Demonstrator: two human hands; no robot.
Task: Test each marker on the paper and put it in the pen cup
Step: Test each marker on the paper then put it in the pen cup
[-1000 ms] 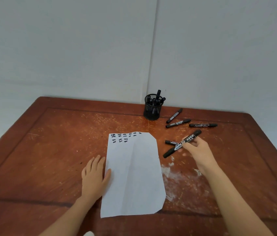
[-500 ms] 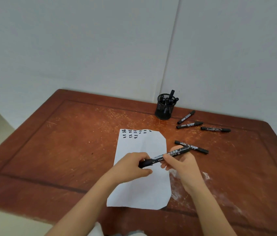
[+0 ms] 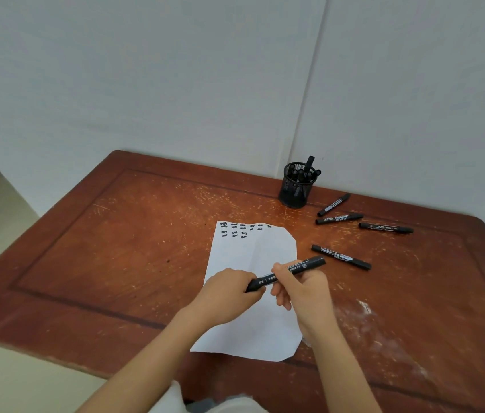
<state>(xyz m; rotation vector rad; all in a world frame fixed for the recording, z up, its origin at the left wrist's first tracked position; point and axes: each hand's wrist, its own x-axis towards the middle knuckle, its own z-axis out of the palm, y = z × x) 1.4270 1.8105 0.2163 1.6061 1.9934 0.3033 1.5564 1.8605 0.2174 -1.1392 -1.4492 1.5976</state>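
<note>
while left hand (image 3: 225,293) pinches marker (image 3: 305,267), right hand (image 3: 306,293) grips

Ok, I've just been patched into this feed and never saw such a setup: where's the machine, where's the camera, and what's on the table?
There is no machine: a person works with two bare hands. The view comes from one wide-angle camera worn on the head, looking forward and down, so the arms enter from below. The left hand grips one end of a black marker and the right hand holds its barrel, above the paper. Whether the cap is coming off I cannot tell. The paper lies on a wooden table, with black test marks along its far edge. Behind it stands a mesh pen cup holding several markers. Four loose markers lie right of the paper.
</note>
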